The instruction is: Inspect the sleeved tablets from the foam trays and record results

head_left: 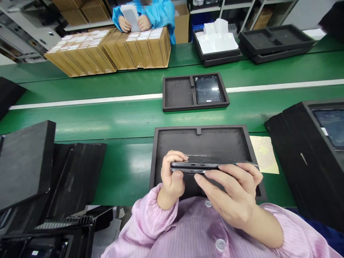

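Your left hand [172,177] has its fingers [172,157] clenched around the near-left end of two thin tablets [193,167], thumb below and the others on top. You hold the pair edge-on to the view, one above the other, over the big black tray [176,143] on the green counter [126,168]. Your right hand [236,197] has its fingers spread along the right part of the tablets, touching them; whether they grasp or only steady them, you cannot tell from here. A clear film [236,161] sticks out by those fingers.

Just beside the big black tray, on its right, lies a yellow sheet [264,154] with rows of small dots. Farther to its right is a stack of black trays [290,143], with a screen [331,125] in the top one. To its left, you have more black trays [24,161] piled up.

Beyond the big black tray, near it, sits a smaller tray [177,107], with another tablet [208,89] in its right compartment. Well beyond, to its left, stand cardboard boxes [137,55], where a co-worker [161,14] holds a white object [129,14] in both hands.
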Motion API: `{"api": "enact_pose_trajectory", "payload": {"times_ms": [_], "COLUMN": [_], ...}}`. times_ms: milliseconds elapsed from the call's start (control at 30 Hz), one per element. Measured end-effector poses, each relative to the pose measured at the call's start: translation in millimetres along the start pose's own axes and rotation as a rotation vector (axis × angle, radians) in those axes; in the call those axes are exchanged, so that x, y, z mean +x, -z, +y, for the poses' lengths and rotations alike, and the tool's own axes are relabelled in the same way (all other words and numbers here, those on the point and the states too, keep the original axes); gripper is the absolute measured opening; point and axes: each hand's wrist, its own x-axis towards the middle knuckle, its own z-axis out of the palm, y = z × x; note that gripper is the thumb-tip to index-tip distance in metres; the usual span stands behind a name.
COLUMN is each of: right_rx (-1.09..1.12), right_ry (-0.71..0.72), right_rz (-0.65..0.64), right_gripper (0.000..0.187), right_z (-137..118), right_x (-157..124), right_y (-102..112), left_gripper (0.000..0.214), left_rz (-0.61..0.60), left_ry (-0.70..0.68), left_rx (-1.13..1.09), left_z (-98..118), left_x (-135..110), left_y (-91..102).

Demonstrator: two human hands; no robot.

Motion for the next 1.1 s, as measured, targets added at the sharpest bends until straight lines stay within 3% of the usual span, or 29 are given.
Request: {"api": "enact_pose_trajectory", "payload": {"times_ms": [500,1100], "right_rx": [-0.058,-0.049], "right_ry": [-0.097,-0.088], "right_rz": [-0.006,-0.032], "right_gripper": [0.023,0.022], "right_z": [-12.7,-12.8], "right_x": [3.5,2.1], "right_y": [-0.3,0.3], "left_gripper": [0.038,0.038], "left_rz": [-0.012,-0.012], "left_ry": [0.006,0.012], "left_rx": [0.02,0.036], "left_z": [3.6,4.8], "left_x": [-0.7,-1.8], "left_y": [0.4,1.6]}}
